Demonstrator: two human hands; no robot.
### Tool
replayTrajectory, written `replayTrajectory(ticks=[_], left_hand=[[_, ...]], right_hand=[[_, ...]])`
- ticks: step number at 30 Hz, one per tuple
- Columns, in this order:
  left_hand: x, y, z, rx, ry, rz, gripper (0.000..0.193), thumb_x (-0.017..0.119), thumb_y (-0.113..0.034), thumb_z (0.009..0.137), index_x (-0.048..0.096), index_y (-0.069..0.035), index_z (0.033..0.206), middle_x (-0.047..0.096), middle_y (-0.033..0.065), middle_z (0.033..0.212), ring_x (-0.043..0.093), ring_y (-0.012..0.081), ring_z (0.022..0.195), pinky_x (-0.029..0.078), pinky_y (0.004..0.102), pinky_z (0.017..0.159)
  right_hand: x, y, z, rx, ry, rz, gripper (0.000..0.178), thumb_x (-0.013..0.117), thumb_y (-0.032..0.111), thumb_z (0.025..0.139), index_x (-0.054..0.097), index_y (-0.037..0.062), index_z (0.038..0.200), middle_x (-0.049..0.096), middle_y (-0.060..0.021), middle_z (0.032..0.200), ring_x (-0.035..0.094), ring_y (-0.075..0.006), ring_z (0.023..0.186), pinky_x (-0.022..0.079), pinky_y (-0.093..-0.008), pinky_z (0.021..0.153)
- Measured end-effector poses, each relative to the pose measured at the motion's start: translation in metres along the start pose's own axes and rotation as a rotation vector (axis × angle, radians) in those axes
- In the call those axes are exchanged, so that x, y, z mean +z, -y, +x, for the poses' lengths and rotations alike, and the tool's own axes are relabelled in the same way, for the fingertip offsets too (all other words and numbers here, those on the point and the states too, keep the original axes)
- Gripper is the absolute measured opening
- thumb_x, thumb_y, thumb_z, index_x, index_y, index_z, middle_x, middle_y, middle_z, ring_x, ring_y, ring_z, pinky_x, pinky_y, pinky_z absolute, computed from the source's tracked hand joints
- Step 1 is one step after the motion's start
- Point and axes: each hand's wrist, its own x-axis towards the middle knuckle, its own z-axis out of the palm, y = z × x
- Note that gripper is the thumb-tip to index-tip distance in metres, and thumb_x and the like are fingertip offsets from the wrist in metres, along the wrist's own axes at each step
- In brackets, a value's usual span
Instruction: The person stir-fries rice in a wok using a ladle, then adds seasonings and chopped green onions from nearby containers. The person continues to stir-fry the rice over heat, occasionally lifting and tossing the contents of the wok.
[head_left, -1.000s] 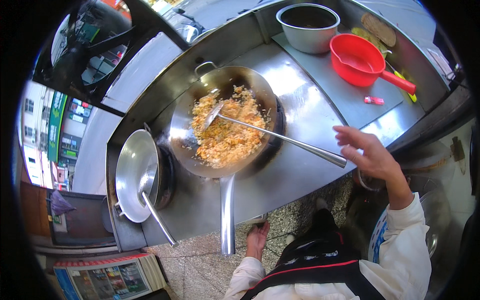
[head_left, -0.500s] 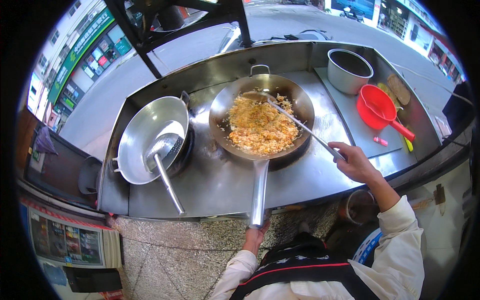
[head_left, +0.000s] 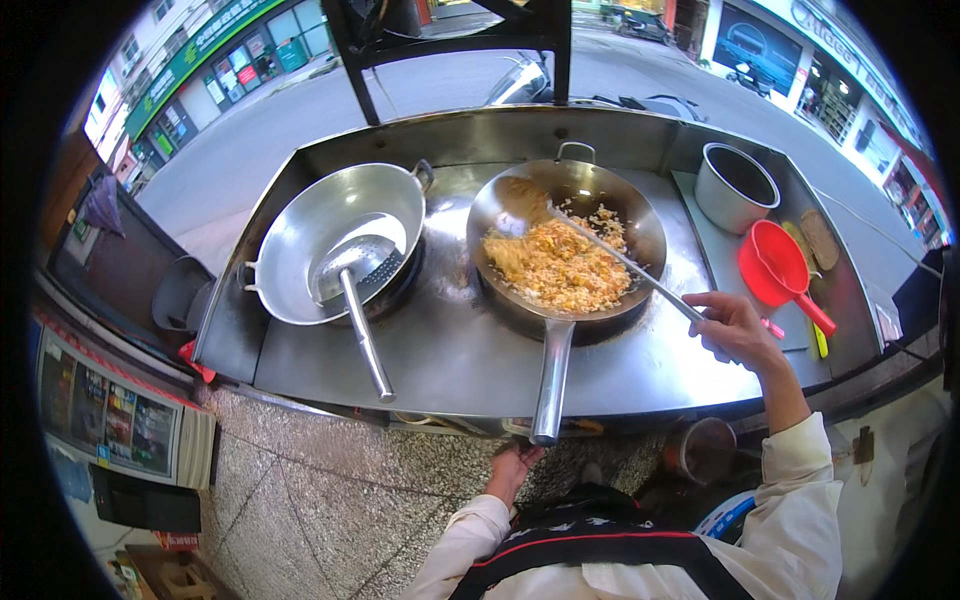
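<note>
My right hand (head_left: pixel 738 330) is closed around the metal handle of a long wok ladle (head_left: pixel 640 268). Its rounded head, smeared by motion, is at the far left side of a steel wok (head_left: pixel 652 225). Fried rice (head_left: pixel 570 265) with orange and yellow bits covers the wok's middle and right; some on the left is blurred. The wok's thick handle (head_left: pixel 553 385) points toward me over the counter's front edge. Below that edge, just left of the handle's end and apart from it, is my left hand (head_left: pixel 513 470). Its fingertips reach toward the counter's underside and are not clear.
A wide two-eared pan (head_left: pixel 300 235) at left holds a perforated skimmer (head_left: pixel 365 330), its handle jutting over the steel counter (head_left: pixel 460 375). At right are a grey pot (head_left: pixel 722 195), a red plastic dipper (head_left: pixel 765 275) and a brown brush-like oval (head_left: pixel 820 238). A black frame stands behind the counter.
My left hand has come away from beneath the wok handle's end. The ladle head has swept through the rice at the wok's far left. The whole view has shifted, so the counter appears further right.
</note>
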Motion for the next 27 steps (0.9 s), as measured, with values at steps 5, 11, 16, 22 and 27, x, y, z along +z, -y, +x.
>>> replayTrajectory(ticks=[5,11,16,22,27], left_hand=[[-0.005,0.004,0.003,-0.028,-0.003,-0.050,0.025,0.036,-0.013,0.097,0.043,0.001,0.117,0.054,0.0206,0.109,0.058,0.0369,0.094,0.051,0.0537,0.084],[-0.002,0.005,0.001,-0.022,-0.025,-0.026,0.028,0.034,-0.014,0.098,0.042,0.002,0.119,0.053,0.0210,0.111,0.059,0.0373,0.096,0.051,0.0519,0.085],[0.003,0.002,-0.007,-0.036,0.003,-0.033,0.029,0.031,-0.014,0.098,0.041,0.004,0.120,0.053,0.0224,0.114,0.059,0.0374,0.097,0.051,0.0509,0.086],[0.004,-0.007,-0.012,-0.182,0.040,0.003,0.033,0.032,-0.016,0.098,0.034,0.004,0.124,0.052,0.0263,0.112,0.059,0.0384,0.100,0.051,0.0503,0.084],[0.033,-0.050,-0.059,-0.244,0.114,0.719,0.060,0.048,-0.041,0.092,0.031,0.006,0.124,0.055,0.0301,0.107,0.065,0.0366,0.079,0.056,0.0445,0.067]], right_hand=[[0.036,-0.010,0.026,-0.082,-0.076,-0.101,0.035,0.056,0.007,0.083,0.054,-0.0054,0.116,0.050,0.0006,0.061,0.045,-0.0060,0.048,0.036,-0.0221,0.041],[0.016,-0.011,-0.022,-0.234,0.080,-0.602,0.031,0.057,0.003,0.075,0.057,0.0020,0.106,0.060,-0.0176,0.068,0.056,-0.0274,0.053,0.043,-0.0340,0.052],[-0.010,0.006,-0.050,-0.236,0.070,-0.854,0.031,0.055,0.000,0.071,0.057,0.0033,0.101,0.054,-0.0144,0.060,0.053,-0.0302,0.052,0.041,-0.0368,0.051],[-0.031,0.046,-0.088,-0.155,-0.065,-0.915,0.034,0.052,-0.002,0.065,0.060,0.0057,0.097,0.048,-0.0117,0.059,0.048,-0.0252,0.052,0.037,-0.0335,0.051],[-0.040,0.002,-0.071,-0.063,0.024,-1.070,0.043,0.052,-0.005,0.069,0.054,0.0051,0.111,0.057,-0.0159,0.080,0.052,-0.0263,0.070,0.041,-0.0371,0.068]])
